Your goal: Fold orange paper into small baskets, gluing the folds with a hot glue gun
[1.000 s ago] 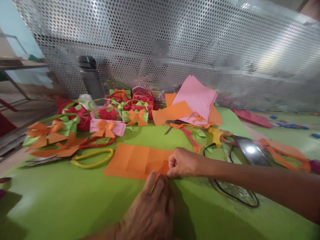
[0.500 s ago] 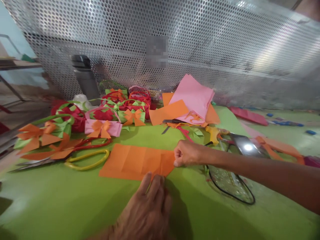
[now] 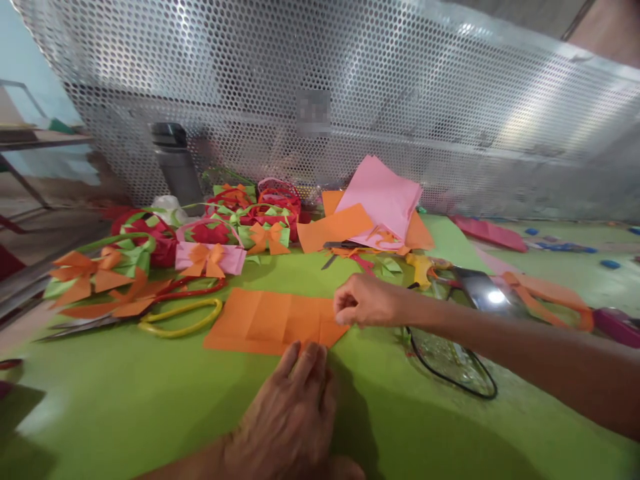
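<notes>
A creased orange paper sheet (image 3: 265,323) lies flat on the green table cover (image 3: 125,400). My left hand (image 3: 293,417) rests at its near edge, fingers stretched out flat and pressing the paper down. My right hand (image 3: 363,301) is at the sheet's right end, fingers pinched together on the paper's far right edge.
Yellow-handled scissors (image 3: 175,319) lie left of the sheet. Finished paper baskets with bows (image 3: 210,250) crowd the back left. Pink and orange sheets (image 3: 380,200) are stacked behind. A phone (image 3: 483,290), black cable (image 3: 450,363) and glue gun (image 3: 423,267) sit right. A perforated metal panel (image 3: 400,100) closes the back.
My right hand has moved from the sheet's near right corner up along its right edge to the far side. My left hand has stayed pressed on the near edge.
</notes>
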The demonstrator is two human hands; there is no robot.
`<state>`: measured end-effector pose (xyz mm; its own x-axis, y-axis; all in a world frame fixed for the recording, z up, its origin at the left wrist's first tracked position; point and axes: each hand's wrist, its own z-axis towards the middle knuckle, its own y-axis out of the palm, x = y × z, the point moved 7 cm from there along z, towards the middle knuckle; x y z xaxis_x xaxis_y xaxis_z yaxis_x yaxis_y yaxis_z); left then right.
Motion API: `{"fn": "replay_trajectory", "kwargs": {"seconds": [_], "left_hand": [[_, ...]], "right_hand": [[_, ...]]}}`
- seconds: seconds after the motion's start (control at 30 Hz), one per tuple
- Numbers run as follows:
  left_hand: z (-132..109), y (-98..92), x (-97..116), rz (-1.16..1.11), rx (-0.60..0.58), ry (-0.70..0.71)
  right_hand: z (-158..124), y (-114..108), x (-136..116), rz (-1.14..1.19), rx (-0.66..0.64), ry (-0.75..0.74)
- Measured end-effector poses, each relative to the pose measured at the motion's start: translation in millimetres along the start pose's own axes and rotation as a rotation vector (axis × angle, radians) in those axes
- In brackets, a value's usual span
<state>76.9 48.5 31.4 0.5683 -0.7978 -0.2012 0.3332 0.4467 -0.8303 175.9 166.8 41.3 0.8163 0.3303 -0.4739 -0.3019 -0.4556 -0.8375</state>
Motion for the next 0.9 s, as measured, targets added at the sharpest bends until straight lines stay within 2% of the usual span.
{"fn": "replay_trajectory", "kwargs": {"seconds": [0.13,0.33,0.5,0.67,0.8,0.9], "left_hand": [[-2,2.3,-2,-0.026,-0.067,-0.021],[-5,5.1,0,-0.036,-0.048,-0.032],[-3,1.3,-2,-0.064,0.035,-0.065],[-2,1.4,-2,-0.081,0.012,-0.035],[-3,0.3,-5,-0.123,-0.015,-0.055],[-2,3.6,-10,-0.166,-0.090,-0.073]], "right_hand": [[7,14,-24,-0.094,-0.058,-0.055],[24,12,-32,-0.240,-0.083,-0.060],[36,6,-20,-0.172,-0.145,-0.040],[35,-6,-2,-0.078,-0.041,0.001],[17,7,2,0.009,-0.047,0.009],[5,18,8,0.017,-0.016,0.040]]}}
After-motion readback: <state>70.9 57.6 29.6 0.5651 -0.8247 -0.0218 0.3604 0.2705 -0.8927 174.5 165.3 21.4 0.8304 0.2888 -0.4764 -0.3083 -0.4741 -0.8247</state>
